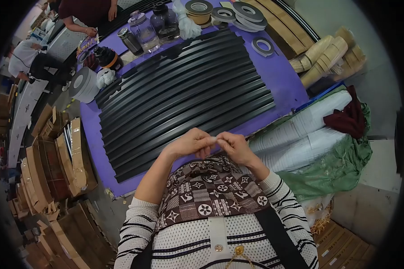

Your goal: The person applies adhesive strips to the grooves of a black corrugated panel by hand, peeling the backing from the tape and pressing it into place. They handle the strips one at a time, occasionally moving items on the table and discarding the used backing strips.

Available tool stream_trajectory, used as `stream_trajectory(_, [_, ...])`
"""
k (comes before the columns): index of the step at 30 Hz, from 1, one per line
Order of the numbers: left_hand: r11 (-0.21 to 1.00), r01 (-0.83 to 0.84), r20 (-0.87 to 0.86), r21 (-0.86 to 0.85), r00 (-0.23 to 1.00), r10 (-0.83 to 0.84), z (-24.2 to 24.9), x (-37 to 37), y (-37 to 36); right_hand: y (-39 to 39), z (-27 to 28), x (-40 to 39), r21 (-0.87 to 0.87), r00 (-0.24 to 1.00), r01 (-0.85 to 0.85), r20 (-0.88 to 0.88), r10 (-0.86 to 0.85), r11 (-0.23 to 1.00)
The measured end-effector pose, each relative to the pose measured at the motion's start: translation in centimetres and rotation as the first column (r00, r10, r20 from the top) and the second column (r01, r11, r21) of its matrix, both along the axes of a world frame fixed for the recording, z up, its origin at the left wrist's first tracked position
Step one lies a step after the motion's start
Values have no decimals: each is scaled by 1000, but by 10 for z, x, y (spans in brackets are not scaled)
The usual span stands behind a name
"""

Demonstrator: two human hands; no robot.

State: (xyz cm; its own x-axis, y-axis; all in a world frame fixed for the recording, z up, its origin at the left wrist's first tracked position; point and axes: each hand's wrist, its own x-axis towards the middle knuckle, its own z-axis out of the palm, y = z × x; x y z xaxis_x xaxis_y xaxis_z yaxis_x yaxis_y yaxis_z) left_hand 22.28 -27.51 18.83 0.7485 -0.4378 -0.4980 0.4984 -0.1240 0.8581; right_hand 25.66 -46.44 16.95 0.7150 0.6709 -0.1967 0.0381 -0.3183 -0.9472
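My left hand point(194, 142) and my right hand point(234, 147) meet fingertip to fingertip just above my patterned apron point(211, 193). Both are pinched closed; whatever lies between the fingertips, if anything, is too small to make out. Just beyond them, a row of long black ribbed strips point(184, 101) lies side by side across the purple tabletop point(285, 74). Neither hand appears to touch the strips.
Rolls of tape point(249, 13), a loose tape ring point(262, 46) and clear jars point(143, 31) line the table's far edge. White wrapped bundles point(300, 130) sit at the right. Cardboard boxes point(78, 157) stand at the left. Another person point(85, 13) works beyond the table.
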Motion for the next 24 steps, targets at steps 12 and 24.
stream_trajectory(12, [964,-263,100,-35,959,265,1,-18,0,12,16,-4,47,988,51,145,-58,998])
stream_trajectory(24, [820,-375,-100,-432,924,370,7,-18,-8,11,5,-1,436,927,70,-360,103,897])
